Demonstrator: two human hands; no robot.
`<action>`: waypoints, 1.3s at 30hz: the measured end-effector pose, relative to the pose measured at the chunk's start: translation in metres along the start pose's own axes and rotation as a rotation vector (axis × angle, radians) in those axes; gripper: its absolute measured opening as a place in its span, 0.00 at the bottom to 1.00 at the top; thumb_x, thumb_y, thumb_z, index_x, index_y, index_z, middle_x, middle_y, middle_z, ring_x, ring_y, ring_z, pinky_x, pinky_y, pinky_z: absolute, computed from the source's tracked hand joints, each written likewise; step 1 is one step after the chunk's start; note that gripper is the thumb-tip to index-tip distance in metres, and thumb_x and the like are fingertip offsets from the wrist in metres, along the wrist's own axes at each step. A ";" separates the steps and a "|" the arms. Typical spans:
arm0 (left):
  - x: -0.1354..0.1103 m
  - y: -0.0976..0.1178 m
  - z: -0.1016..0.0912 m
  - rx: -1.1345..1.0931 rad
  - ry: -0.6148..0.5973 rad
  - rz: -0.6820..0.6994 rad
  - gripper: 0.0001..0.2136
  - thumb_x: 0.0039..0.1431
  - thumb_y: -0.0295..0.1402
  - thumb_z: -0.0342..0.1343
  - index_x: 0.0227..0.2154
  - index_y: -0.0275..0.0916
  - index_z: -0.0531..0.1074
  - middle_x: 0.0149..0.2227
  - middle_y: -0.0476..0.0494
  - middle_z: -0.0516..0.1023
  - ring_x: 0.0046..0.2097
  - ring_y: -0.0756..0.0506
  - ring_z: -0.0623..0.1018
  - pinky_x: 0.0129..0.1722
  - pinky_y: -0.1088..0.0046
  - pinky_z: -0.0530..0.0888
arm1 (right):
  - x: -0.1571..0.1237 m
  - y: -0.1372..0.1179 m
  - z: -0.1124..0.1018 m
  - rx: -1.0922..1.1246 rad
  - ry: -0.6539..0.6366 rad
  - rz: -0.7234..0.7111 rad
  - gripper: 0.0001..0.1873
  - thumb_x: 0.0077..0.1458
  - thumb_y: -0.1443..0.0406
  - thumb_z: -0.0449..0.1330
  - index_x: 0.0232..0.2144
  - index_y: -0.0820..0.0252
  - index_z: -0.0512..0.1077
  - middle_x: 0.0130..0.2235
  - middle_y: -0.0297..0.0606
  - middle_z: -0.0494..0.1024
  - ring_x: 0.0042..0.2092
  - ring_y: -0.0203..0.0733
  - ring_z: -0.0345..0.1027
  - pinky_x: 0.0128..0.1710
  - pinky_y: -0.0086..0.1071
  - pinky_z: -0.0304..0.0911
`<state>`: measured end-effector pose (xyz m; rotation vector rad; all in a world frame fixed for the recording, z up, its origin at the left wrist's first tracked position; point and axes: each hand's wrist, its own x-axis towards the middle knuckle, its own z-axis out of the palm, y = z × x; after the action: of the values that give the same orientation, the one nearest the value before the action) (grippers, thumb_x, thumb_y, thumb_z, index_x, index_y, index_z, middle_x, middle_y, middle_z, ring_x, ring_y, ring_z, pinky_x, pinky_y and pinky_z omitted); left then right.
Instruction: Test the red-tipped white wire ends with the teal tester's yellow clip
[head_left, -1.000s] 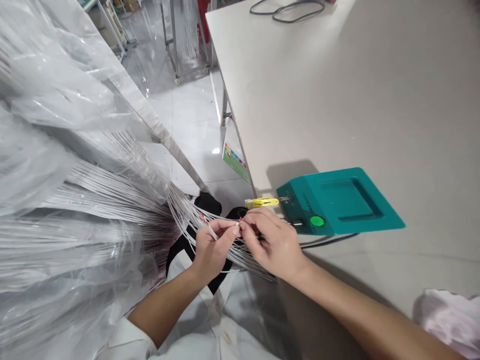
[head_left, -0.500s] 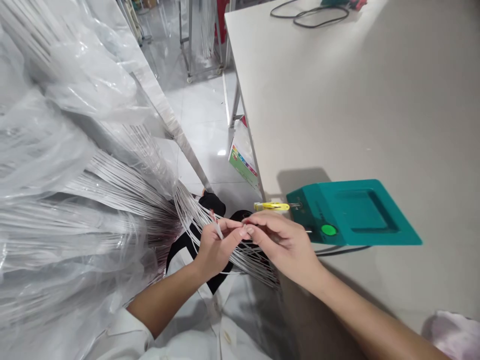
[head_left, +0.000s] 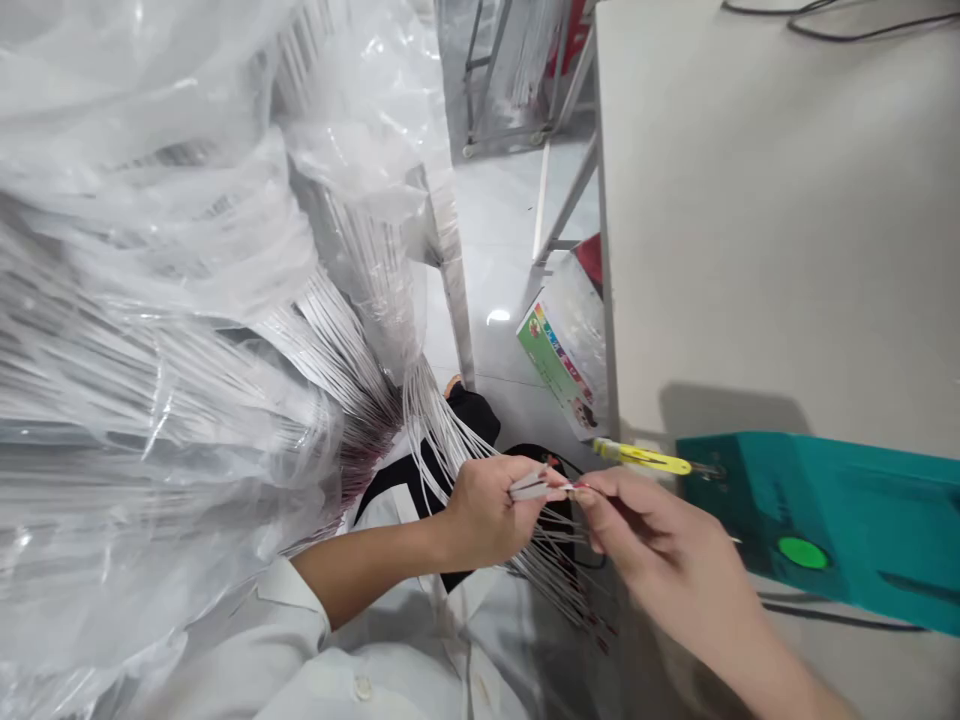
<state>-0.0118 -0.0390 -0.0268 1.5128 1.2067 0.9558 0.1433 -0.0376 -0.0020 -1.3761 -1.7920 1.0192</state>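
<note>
My left hand (head_left: 491, 512) is closed around a thin white cable (head_left: 529, 487), whose reddish end points to the right. At that end, the thumb and forefinger of my right hand (head_left: 667, 550) pinch the red tip; its small details are blurred. Below and behind my hands, a bunch of white wires (head_left: 439, 415) hangs over my lap, several with reddish ends. Just right of my right hand sits a teal tester-like device (head_left: 885, 500) with a round green button (head_left: 802, 552). From its left side sticks out a yellow clip-like piece (head_left: 641, 457).
Bundles of white wires wrapped in clear plastic (head_left: 165, 250) fill the left side on a rack. The pale table (head_left: 750, 250) is at the right, with black cords (head_left: 840, 30) at its far end. A printed box (head_left: 566, 350) stands on the floor beside it.
My view has turned left, so the table and device appear farther right. My hands have drawn slightly apart, and the red end now shows between them, pinched by my right fingers.
</note>
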 end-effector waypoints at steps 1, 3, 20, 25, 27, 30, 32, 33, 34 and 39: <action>0.000 0.001 -0.002 0.024 0.001 0.034 0.09 0.55 0.32 0.51 0.31 0.36 0.76 0.31 0.42 0.80 0.32 0.48 0.77 0.33 0.75 0.72 | 0.001 -0.001 0.000 0.182 -0.073 0.158 0.13 0.53 0.57 0.54 0.24 0.59 0.68 0.18 0.32 0.67 0.19 0.34 0.60 0.18 0.28 0.57; 0.000 0.001 -0.005 0.045 -0.011 0.088 0.09 0.55 0.30 0.50 0.31 0.36 0.76 0.32 0.42 0.80 0.33 0.48 0.77 0.35 0.75 0.72 | 0.003 0.001 0.002 0.535 -0.185 0.456 0.16 0.47 0.52 0.59 0.22 0.59 0.67 0.14 0.28 0.61 0.16 0.31 0.54 0.15 0.27 0.52; 0.012 0.006 0.003 -0.378 -0.095 -0.376 0.03 0.46 0.29 0.57 0.22 0.34 0.73 0.24 0.46 0.75 0.30 0.49 0.73 0.34 0.74 0.69 | -0.001 0.008 -0.009 -0.601 0.206 -0.491 0.04 0.53 0.71 0.56 0.29 0.61 0.71 0.30 0.38 0.77 0.30 0.38 0.72 0.30 0.29 0.66; 0.027 0.015 0.001 -0.367 -0.071 -0.449 0.12 0.46 0.28 0.57 0.35 0.33 0.74 0.23 0.46 0.77 0.25 0.51 0.71 0.27 0.77 0.65 | 0.003 0.002 -0.039 -0.872 0.346 -0.406 0.09 0.54 0.67 0.55 0.37 0.64 0.72 0.35 0.45 0.78 0.36 0.46 0.72 0.34 0.35 0.65; 0.034 0.017 0.001 -0.375 -0.094 -0.419 0.19 0.47 0.28 0.57 0.45 0.35 0.71 0.24 0.48 0.77 0.25 0.52 0.70 0.25 0.78 0.64 | 0.005 0.003 -0.050 -1.038 0.234 -0.357 0.14 0.56 0.65 0.53 0.42 0.67 0.71 0.38 0.49 0.77 0.40 0.52 0.71 0.39 0.42 0.64; 0.042 0.019 0.005 -0.378 -0.125 -0.415 0.23 0.48 0.29 0.56 0.50 0.36 0.69 0.24 0.48 0.77 0.22 0.54 0.67 0.22 0.79 0.60 | 0.010 0.009 -0.062 -1.107 0.025 -0.348 0.14 0.55 0.70 0.50 0.40 0.65 0.73 0.37 0.47 0.78 0.43 0.54 0.69 0.47 0.52 0.57; 0.046 0.019 0.009 -0.377 -0.137 -0.430 0.21 0.48 0.30 0.56 0.48 0.36 0.70 0.24 0.48 0.78 0.20 0.55 0.64 0.20 0.78 0.58 | 0.014 0.013 -0.067 -1.089 -0.044 -0.354 0.13 0.53 0.73 0.51 0.36 0.62 0.74 0.34 0.44 0.78 0.41 0.51 0.70 0.50 0.53 0.54; 0.047 0.018 0.012 -0.381 -0.139 -0.430 0.20 0.48 0.30 0.56 0.47 0.36 0.71 0.24 0.47 0.78 0.19 0.55 0.63 0.20 0.78 0.58 | 0.016 0.015 -0.070 -1.081 -0.059 -0.359 0.12 0.53 0.73 0.51 0.35 0.61 0.74 0.34 0.43 0.78 0.39 0.50 0.70 0.50 0.53 0.54; 0.049 0.018 0.013 -0.387 -0.140 -0.425 0.20 0.48 0.30 0.56 0.47 0.36 0.72 0.25 0.47 0.78 0.20 0.55 0.64 0.21 0.78 0.59 | 0.019 0.016 -0.071 -1.078 -0.068 -0.365 0.12 0.54 0.72 0.51 0.34 0.60 0.74 0.34 0.43 0.77 0.38 0.49 0.70 0.50 0.54 0.54; 0.051 0.014 0.019 -0.404 -0.136 -0.387 0.19 0.50 0.30 0.56 0.47 0.35 0.71 0.26 0.45 0.79 0.25 0.52 0.71 0.27 0.76 0.65 | 0.029 0.016 -0.075 -1.124 -0.123 -0.351 0.09 0.54 0.68 0.52 0.34 0.61 0.72 0.33 0.44 0.77 0.39 0.51 0.69 0.47 0.53 0.56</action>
<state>0.0198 0.0067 -0.0174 0.9650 1.0786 0.7646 0.2083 0.0072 0.0217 -1.4686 -2.7326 -0.1961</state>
